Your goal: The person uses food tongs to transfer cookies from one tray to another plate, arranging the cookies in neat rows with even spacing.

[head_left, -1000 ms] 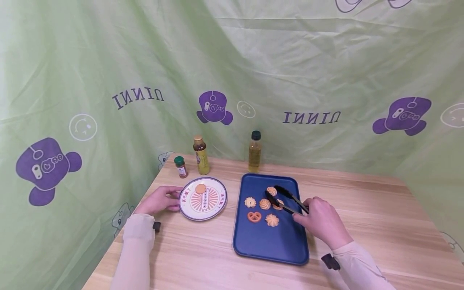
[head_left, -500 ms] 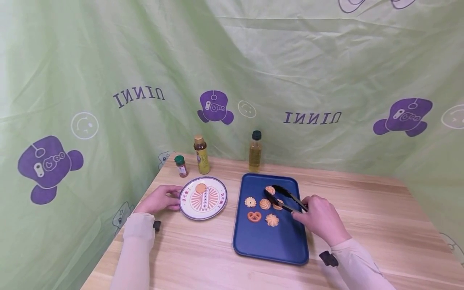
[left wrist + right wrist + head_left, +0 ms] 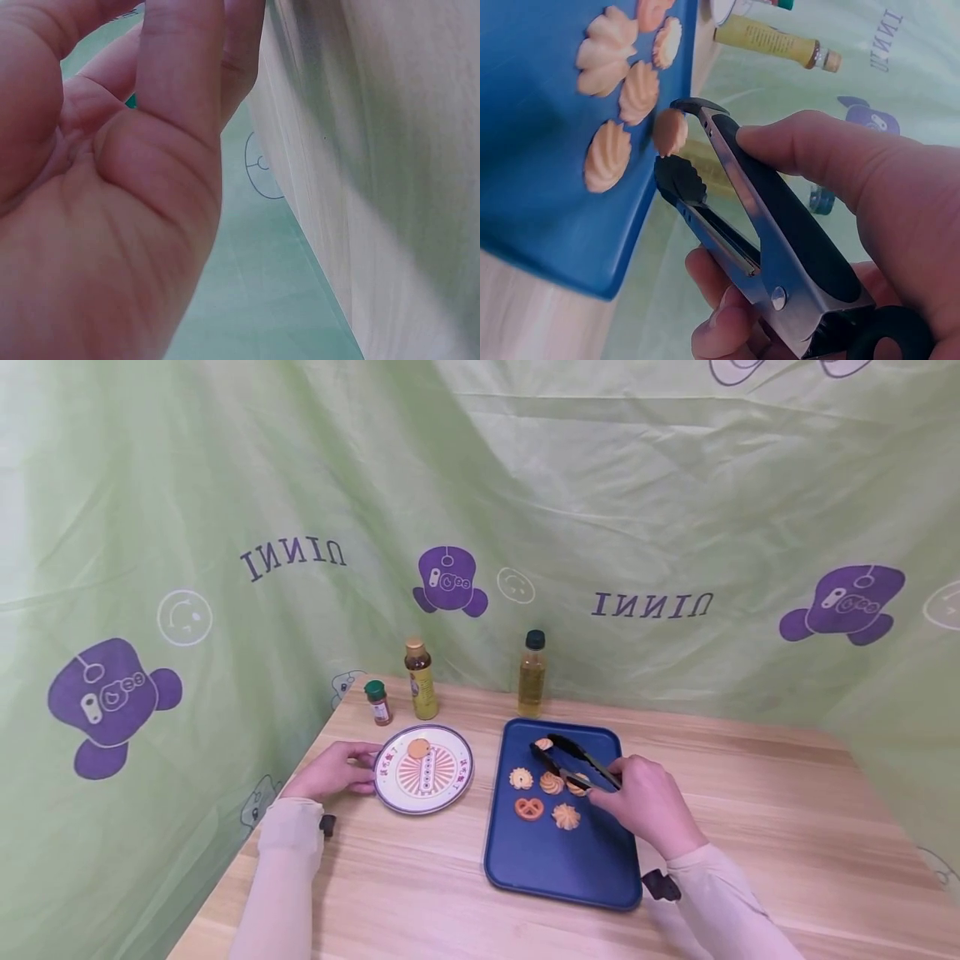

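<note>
In the head view, my right hand (image 3: 651,802) grips black-and-metal tongs (image 3: 581,770) over the blue tray (image 3: 555,868). A piped cookie (image 3: 670,131) sits between the tong tips in the right wrist view. Several other swirled cookies (image 3: 551,783) lie on the tray beside a pretzel (image 3: 528,809). My left hand (image 3: 337,768) holds the left rim of a white patterned plate (image 3: 397,798), its thumb and fingers bent at the edge. A flat round biscuit (image 3: 418,748) lies on that plate. The left wrist view shows my half-curled fingers, but the plate is out of sight there.
Behind the plate stand a small green-capped spice jar (image 3: 378,703) and a yellow-labelled bottle (image 3: 422,681). A dark-capped oil bottle (image 3: 532,677) stands right behind the tray. A green printed cloth (image 3: 570,510) hangs along the back of the wooden table (image 3: 405,893).
The right hand and tongs have moved left, and the cookie at the tong tips has shifted left and slightly back. The left hand stays at the plate's rim.
</note>
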